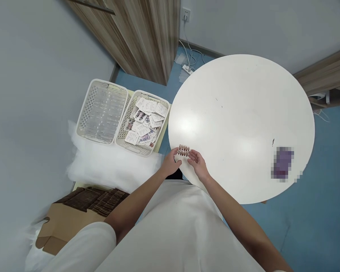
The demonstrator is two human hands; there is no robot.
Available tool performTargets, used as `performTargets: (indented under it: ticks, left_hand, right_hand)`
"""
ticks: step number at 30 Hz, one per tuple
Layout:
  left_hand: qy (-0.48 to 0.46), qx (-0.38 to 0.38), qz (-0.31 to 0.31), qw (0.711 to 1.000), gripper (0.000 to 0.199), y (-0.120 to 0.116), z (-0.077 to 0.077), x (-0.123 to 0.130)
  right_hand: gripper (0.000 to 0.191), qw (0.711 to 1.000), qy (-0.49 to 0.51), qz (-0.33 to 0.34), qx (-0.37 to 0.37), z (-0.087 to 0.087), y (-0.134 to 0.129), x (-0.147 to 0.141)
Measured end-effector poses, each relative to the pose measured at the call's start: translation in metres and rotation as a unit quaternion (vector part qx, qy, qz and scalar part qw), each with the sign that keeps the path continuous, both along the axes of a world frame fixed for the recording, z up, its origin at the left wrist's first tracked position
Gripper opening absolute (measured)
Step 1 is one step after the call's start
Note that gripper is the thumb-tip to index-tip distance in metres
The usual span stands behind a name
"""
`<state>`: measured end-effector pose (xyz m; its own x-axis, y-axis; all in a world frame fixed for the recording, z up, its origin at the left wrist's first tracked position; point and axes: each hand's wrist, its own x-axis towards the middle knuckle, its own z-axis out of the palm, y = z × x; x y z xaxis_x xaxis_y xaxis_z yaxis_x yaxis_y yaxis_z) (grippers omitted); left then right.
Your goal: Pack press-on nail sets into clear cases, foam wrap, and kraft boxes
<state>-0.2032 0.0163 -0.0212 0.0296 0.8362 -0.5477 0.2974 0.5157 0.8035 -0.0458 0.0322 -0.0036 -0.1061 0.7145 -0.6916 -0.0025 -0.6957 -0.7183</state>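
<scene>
A small set of press-on nails point(184, 150), brown and glossy in two rows, is held close to the near-left edge of the white round table point(238, 105). My left hand point(170, 164) grips its left side with the fingertips, the thumb lying just below. At the right side, my right hand point(198, 165) has curled fingers against the edge of the set. Whatever backing carries the nails is too small to make out.
Left of the table stand a white basket point(145, 152) of printed cards and nail sets, and another basket point(83, 128) of clear plastic trays. White wrapping point(107, 162) and a cardboard box point(70, 219) are nearer. A pixelated purple item point(283, 162) lies on the table's right.
</scene>
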Motion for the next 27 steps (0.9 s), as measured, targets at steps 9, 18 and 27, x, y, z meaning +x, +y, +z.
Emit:
performTargets:
  ticks: [9,18,27]
  left_hand:
    - [0.018,0.020,-0.003,1.000,0.060,0.037,-0.007,-0.009]
    - [0.038,0.035,0.003,0.999,0.061,0.041,-0.008,-0.004]
    - [0.018,0.036,0.034,0.999,0.056,0.038,0.006,0.002]
  right_hand:
    - [0.058,1.000,0.015,-0.007,0.008,0.004,0.027,-0.014]
    - [0.062,1.000,-0.002,0.020,0.005,0.010,0.034,-0.015]
    - [0.056,0.999,-0.018,0.021,0.028,0.010,0.030,-0.009]
